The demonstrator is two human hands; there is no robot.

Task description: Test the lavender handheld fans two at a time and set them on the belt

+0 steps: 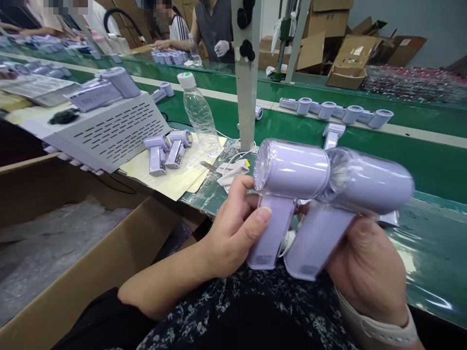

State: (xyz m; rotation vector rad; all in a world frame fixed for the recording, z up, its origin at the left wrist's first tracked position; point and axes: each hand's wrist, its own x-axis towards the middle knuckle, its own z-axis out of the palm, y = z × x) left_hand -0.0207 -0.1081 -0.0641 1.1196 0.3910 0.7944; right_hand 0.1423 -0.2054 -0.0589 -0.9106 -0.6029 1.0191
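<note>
Two lilac handheld fans with pistol-style handles are held up side by side in front of me. My left hand is closed around the handle of the left handheld fan, its thumb lying along the near side. Clear, shiny wrap shows over that fan's round end. My right hand grips the right handheld fan from behind the handle; most of its fingers are hidden. The two barrels touch or nearly touch end to end. Between the handles shows a bit of white cord.
Beyond the hands runs a green conveyor with several fans in a row. To the left are a vented grey box, two more fans on yellow paper, a plastic bottle and an open carton. A metal post stands ahead; co-workers sit across.
</note>
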